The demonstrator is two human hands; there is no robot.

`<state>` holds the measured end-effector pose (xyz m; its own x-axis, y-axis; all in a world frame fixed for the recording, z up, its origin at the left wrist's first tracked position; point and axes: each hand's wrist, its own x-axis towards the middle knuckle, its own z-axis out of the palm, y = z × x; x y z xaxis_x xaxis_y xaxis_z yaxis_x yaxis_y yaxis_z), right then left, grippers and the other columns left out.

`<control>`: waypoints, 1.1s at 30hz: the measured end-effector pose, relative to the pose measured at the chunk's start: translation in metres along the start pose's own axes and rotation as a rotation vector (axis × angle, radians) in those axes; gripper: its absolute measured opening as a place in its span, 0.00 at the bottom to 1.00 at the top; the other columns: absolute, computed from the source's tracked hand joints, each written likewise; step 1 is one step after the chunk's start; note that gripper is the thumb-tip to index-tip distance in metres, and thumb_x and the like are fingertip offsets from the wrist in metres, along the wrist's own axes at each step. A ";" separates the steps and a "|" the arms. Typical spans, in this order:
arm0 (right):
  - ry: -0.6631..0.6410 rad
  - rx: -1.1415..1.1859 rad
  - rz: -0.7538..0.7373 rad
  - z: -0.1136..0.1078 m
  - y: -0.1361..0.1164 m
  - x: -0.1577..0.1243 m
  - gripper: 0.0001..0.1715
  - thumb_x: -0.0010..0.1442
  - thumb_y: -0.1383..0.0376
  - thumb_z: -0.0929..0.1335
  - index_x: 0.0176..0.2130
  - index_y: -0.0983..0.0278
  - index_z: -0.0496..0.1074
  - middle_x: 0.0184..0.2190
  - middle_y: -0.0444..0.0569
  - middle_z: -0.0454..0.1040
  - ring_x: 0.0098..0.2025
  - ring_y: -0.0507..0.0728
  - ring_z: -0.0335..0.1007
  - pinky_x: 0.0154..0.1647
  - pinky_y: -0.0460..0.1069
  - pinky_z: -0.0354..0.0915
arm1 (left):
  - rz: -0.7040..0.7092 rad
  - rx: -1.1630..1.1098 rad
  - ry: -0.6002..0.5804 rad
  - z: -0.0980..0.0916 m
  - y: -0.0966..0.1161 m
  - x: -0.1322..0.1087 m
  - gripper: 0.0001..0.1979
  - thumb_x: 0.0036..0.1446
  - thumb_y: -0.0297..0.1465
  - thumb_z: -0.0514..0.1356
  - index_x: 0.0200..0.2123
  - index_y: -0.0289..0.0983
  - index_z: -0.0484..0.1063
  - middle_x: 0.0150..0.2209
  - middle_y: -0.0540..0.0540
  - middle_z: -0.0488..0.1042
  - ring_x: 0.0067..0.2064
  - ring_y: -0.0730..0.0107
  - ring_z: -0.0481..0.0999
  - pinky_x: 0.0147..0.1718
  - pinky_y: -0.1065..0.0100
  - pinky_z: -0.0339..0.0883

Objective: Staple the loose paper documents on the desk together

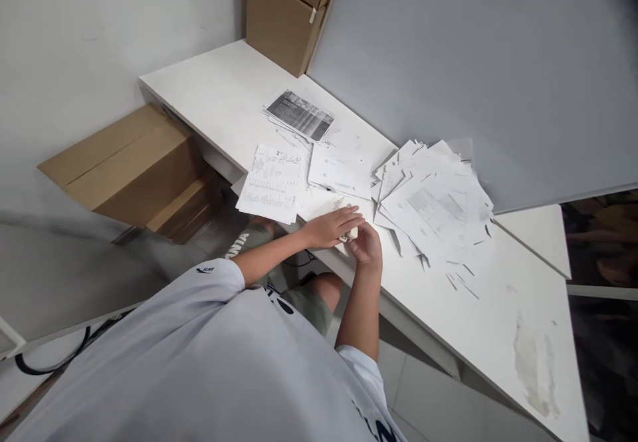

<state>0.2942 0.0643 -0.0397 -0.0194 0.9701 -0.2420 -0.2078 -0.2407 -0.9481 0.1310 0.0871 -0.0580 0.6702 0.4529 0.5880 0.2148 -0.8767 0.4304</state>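
Note:
Close together at the near edge of the white table [423, 296], both my hands are around a small cream-coloured object [350, 234]. Its kind I cannot make out, since fingers cover most of it. My left hand [331, 226] reaches over it from the left, with the fingers laid across its top. From the right, my right hand [367, 242] curls about its other side. Just beyond the hands lies a white printed sheet [341, 171]. To their left, a stack of printed papers [273, 183] reaches over the table's edge.
A large, untidy heap of papers [433, 196] lies to the right, with paper strips [461, 276] beside it. Farther back is a dark printed sheet [300, 115]. Cardboard boxes [279, 20] stand at the far end; another carton [129, 163] is left of the table. A grey partition [473, 83] runs behind.

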 end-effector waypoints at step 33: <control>-0.267 -1.300 -0.625 0.131 0.036 -0.009 0.34 0.68 0.53 0.60 0.67 0.64 0.56 0.68 0.59 0.58 0.71 0.65 0.50 0.69 0.65 0.47 | -1.277 -1.056 1.334 -0.095 0.081 -0.178 0.30 0.49 0.56 0.63 0.41 0.36 0.69 0.33 0.43 0.80 0.30 0.66 0.81 0.37 0.60 0.77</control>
<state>0.1585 0.0515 -0.0442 -0.4660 0.8670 0.1765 0.7550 0.4936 -0.4317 -0.0389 -0.0493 -0.0628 -0.3684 0.8077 -0.4603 -0.6697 0.1129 0.7340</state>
